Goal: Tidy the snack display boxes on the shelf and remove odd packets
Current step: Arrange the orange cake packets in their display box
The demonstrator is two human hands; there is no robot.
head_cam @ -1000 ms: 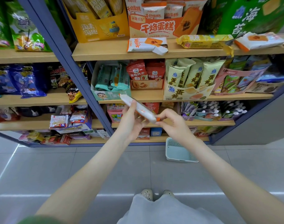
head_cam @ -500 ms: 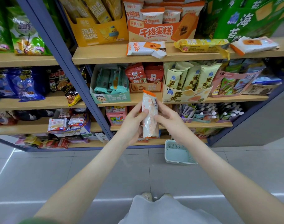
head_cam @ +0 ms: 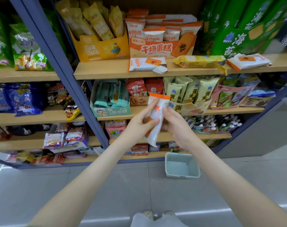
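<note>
A white packet with an orange top stands upright between my two hands in front of the shelves. My left hand grips its left side with thumb and fingers; my right hand holds its right edge. On the top shelf stands the orange-and-white display box filled with matching packets. Loose on that shelf's front lie a matching white packet, a yellow packet and another white packet.
The middle shelf carries a teal box, red packets and a cream egg-roll box. A yellow display box sits left of the orange one. A pale green basket stands on the grey floor below. A blue upright divides the shelving.
The packet was turned from lying slantwise across my hands to standing upright, orange end up. My view has tilted upward and closer to the shelves.
</note>
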